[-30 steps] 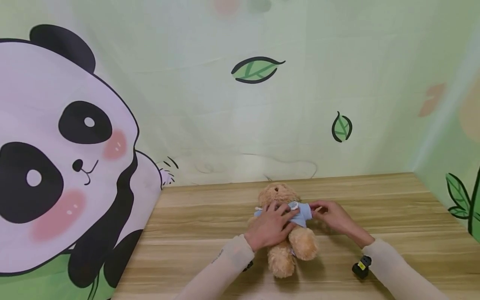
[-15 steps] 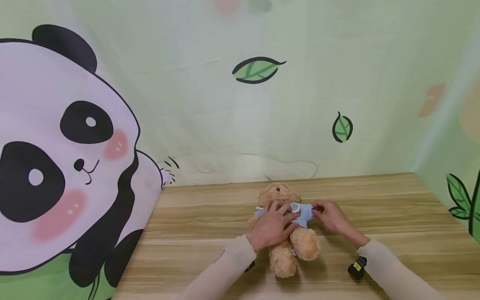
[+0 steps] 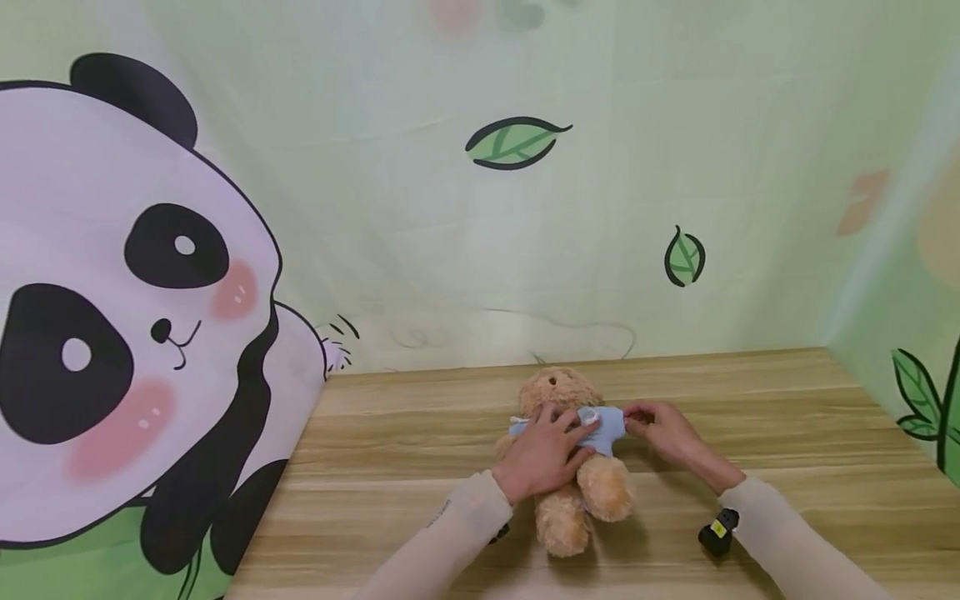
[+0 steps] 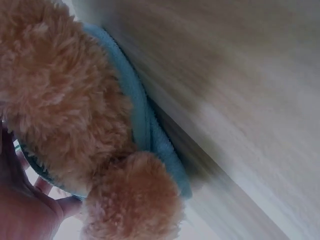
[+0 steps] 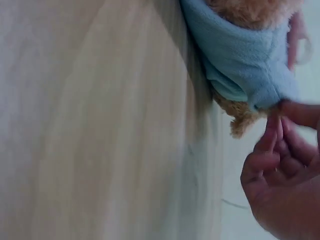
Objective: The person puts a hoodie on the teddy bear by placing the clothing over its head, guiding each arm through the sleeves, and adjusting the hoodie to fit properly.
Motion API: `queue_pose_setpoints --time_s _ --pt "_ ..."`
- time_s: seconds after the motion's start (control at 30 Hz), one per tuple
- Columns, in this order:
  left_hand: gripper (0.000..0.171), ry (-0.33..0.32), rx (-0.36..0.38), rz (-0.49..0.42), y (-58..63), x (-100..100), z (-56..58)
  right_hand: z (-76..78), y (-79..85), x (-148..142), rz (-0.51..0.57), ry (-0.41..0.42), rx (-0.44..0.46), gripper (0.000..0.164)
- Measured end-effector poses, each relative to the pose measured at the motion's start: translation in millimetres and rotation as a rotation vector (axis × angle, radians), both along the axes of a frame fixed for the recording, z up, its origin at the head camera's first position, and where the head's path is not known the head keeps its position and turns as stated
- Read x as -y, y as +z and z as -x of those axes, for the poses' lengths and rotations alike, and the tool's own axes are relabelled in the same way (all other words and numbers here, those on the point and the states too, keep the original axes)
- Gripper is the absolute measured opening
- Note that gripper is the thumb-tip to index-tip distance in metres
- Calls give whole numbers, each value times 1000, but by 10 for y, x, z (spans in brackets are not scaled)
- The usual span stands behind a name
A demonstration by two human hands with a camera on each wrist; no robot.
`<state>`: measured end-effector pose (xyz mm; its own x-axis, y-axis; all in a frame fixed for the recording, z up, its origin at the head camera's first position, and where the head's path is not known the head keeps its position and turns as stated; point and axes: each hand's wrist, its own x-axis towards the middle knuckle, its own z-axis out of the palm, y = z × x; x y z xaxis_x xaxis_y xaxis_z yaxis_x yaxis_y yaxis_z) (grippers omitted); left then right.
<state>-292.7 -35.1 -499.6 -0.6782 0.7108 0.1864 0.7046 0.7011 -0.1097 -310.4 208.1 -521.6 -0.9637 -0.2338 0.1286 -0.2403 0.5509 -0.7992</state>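
Observation:
A light-brown teddy bear (image 3: 563, 527) lies on its back on the wooden table, its head toward the wall. It wears a light-blue shirt (image 3: 611, 430) with a white tie at the neck. My left hand (image 3: 542, 454) rests across the bear's chest with its fingers spread, covering the shirt's middle. At the right sleeve end, my right hand (image 3: 667, 433) pinches the cuff between thumb and fingers, as the right wrist view shows up close on the blue sleeve (image 5: 272, 90). No paw shows beyond that cuff. In the left wrist view, the bear's fur (image 4: 60, 90) hides part of the left hand.
The wood-grain table (image 3: 405, 417) ends at a pale green cloth backdrop (image 3: 375, 208) printed with leaves and a large panda (image 3: 225, 350). A small black device with a yellow mark (image 3: 717, 532) sits at the right wrist.
The right hand's fingers have closed on the cuff, and the sleeve now looks straighter. The bear has shifted very slightly. My left hand stays on its chest.

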Motion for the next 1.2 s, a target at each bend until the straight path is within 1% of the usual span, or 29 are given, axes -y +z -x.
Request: queue_pose_setpoints --time_s 0.1,0.17,0.23,0.37,0.43,0.5,0.7,0.83,0.93,1.0,1.07,1.13,1.2 --pt "47 3 2 2 -12 6 0 -15 47 -1 -12 23 -21 28" --pt "47 5 5 1 -13 0 1 -16 55 2 -32 28 -45 30" --pt "47 3 6 0 -9 -12 -2 -17 56 14 -59 24 -88 25" --pt "44 -4 -4 8 8 -51 -8 -27 56 67 -105 -17 -184 10" --pt "42 -5 -12 10 24 -66 -16 -38 59 94 -118 -34 -199 6" --pt "38 -3 -21 13 33 -77 -19 -43 54 101 -119 -44 -187 4" --pt "31 -14 -40 -2 20 -76 -6 -8 -17 33 -84 -69 -123 9" --pt "28 -22 -48 -29 -2 -54 -7 20 -61 0 -46 -83 -50 14" --pt "29 -31 -49 -46 -16 -40 -18 15 -59 -15 -25 -86 -2 14" --pt "36 -31 -47 -51 -31 -27 -21 -4 -32 -21 -25 -74 -3 13" --pt "43 -25 -48 -48 -41 -15 -24 -34 13 -16 -23 -65 -27 13" --pt "49 -17 -53 -39 -48 -7 -21 -63 60 -7 -30 -50 -71 15" --pt "49 -8 -50 -27 -45 -5 -21 -82 98 9 -45 -32 -119 18"
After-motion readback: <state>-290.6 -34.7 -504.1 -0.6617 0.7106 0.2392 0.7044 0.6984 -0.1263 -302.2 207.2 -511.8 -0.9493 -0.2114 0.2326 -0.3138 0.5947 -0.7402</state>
